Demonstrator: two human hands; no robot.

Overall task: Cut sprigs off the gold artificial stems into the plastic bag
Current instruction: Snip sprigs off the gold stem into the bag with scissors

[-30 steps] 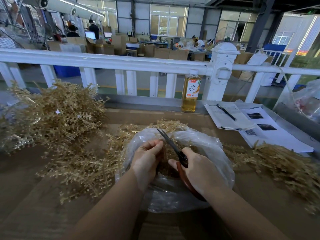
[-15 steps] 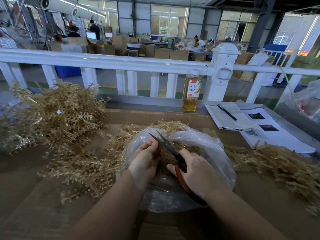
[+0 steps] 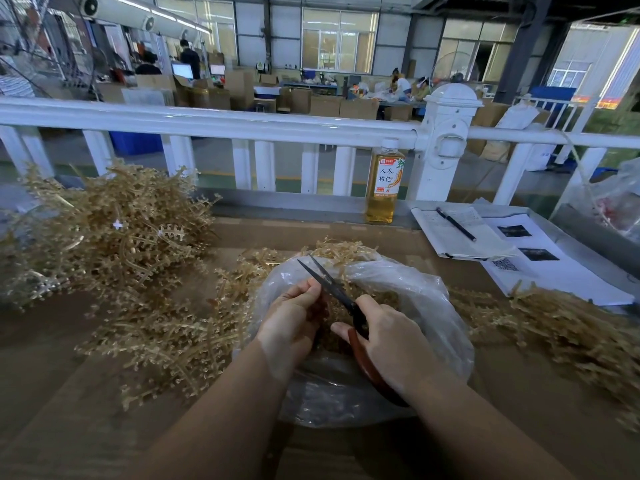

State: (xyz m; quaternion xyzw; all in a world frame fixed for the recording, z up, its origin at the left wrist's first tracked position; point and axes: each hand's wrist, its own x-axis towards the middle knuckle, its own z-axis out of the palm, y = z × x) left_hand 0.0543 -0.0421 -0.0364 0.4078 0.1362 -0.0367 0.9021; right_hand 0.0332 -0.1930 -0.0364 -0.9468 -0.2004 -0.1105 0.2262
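A clear plastic bag (image 3: 426,299) lies open on the table in front of me, with cut gold sprigs (image 3: 377,299) inside. My left hand (image 3: 294,320) hovers over the bag's mouth and pinches a small gold stem piece, mostly hidden by its fingers. My right hand (image 3: 388,344) grips red-handled scissors (image 3: 332,285), whose dark blades stand slightly apart, pointing up and left beside the left fingertips. Gold artificial stems are heaped at the left (image 3: 114,233), spread in front of that heap (image 3: 166,337), and piled at the right (image 3: 561,327).
A bottle of amber drink (image 3: 384,188) stands by the white railing (image 3: 242,123) at the table's back edge. Papers with a pen (image 3: 457,233) lie at the back right. Another plastic bag (image 3: 620,199) sits at the far right.
The scissor blades went from nearly closed to slightly apart. Both hands stayed over the bag, with the scissors shifting a little to the left.
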